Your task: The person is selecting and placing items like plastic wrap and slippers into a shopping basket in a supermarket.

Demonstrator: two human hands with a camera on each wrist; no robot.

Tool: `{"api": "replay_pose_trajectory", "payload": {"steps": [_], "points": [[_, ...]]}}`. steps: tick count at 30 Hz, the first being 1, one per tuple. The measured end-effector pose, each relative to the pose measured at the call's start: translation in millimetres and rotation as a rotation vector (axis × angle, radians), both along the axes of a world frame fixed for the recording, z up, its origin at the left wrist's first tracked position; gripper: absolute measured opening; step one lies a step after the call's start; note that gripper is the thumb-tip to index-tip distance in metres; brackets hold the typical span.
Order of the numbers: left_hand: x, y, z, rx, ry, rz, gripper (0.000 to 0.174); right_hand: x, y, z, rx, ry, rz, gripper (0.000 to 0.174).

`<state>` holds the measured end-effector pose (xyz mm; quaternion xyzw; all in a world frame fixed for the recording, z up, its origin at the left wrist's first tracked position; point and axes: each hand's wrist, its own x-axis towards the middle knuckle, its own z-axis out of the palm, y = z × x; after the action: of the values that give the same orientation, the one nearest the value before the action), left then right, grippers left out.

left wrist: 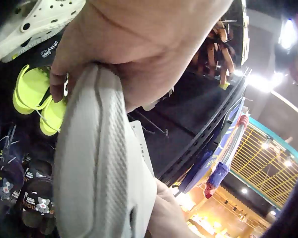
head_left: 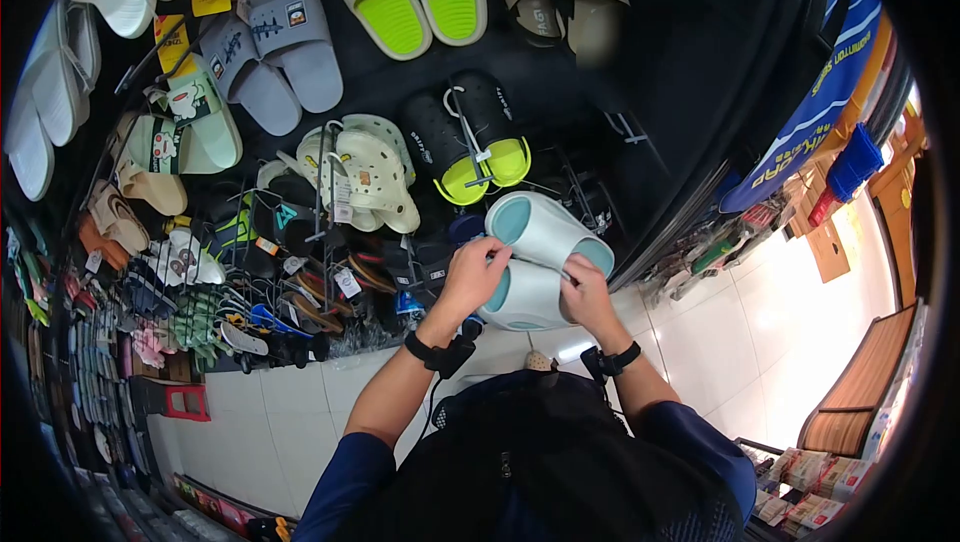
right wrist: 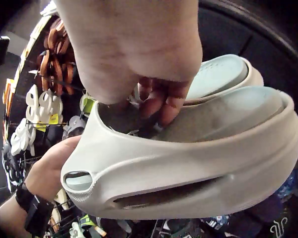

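Observation:
A pair of pale slide sandals [head_left: 540, 287] with teal insoles is held side by side in front of the rack. My left hand [head_left: 470, 277] grips the near slide at its left end. The left wrist view shows the thick, ribbed edge of a pale slide [left wrist: 97, 158] between thumb and fingers. At the other end, my right hand [head_left: 588, 294] holds the pair by the upper. In the right wrist view its curled fingers [right wrist: 161, 101] reach into the foot opening of a slide [right wrist: 188, 158], and the fingertips are partly hidden inside.
Black clogs with lime heel straps [head_left: 475, 142] and cream clogs [head_left: 365, 177] hang on hooks just beyond. Grey slides [head_left: 285, 52] hang farther left. Bare metal hooks [head_left: 625, 127] jut from the dark panel. Pale floor tiles [head_left: 720, 322] lie at the right.

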<state>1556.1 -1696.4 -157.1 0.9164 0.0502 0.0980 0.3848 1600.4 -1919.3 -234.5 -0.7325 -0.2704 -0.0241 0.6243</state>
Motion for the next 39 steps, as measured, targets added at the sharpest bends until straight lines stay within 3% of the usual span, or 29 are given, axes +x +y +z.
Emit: {"api": "replay_pose_trajectory", "payload": {"steps": [2,4,6,8,12,14,17,21,26,30,36,39], "points": [[-11.2,12.2,-3.5,-0.032,-0.016,0.017,0.021,-2.7,7.6,-1.5,-0.034,0.082,0.096,0.024],[-26.8,21.8,5.3,-0.221,0.087,0.013,0.021,-0.1,11.1,1.5,-0.104,0.065,0.164,0.025],[-45.8,28.4,13.8,-0.239,0.095,0.028,0.020,5.8,12.9,5.3,-0.165,0.243,0.380,0.027],[-66.2,38.5,20.7,-0.202,0.050,0.059,0.020,20.1,18.9,8.6,-0.185,0.317,0.468,0.029],[-112.9,56.4,32.9,-0.106,-0.008,0.225,0.019,56.3,47.2,-23.8,-0.151,0.221,0.256,0.040],[-135.4,62.6,36.0,-0.084,-0.023,0.327,0.018,73.4,67.1,-13.8,-0.141,0.285,0.155,0.045],[-172.4,75.4,31.8,-0.154,-0.028,0.460,0.019,112.6,113.2,-30.3,-0.165,0.048,-0.003,0.054],[-216.0,74.7,29.9,-0.186,0.002,0.632,0.023,146.2,163.0,-15.0,-0.194,-0.013,-0.106,0.065],[-261.2,67.4,15.8,-0.232,-0.013,0.761,0.023,179.3,207.5,-37.8,-0.265,-0.058,-0.297,0.074],[-286.4,60.8,1.3,-0.288,-0.014,0.865,0.024,188.7,226.0,-34.4,-0.280,-0.022,-0.431,0.054],[-303.3,58.8,-17.3,-0.319,-0.035,0.964,0.020,201.3,229.5,-41.9,-0.177,0.020,-0.415,0.043],[-304.2,57.8,-16.6,-0.291,-0.006,0.984,0.021,191.3,216.8,-44.3,0.026,-0.129,-0.325,0.043]]}}
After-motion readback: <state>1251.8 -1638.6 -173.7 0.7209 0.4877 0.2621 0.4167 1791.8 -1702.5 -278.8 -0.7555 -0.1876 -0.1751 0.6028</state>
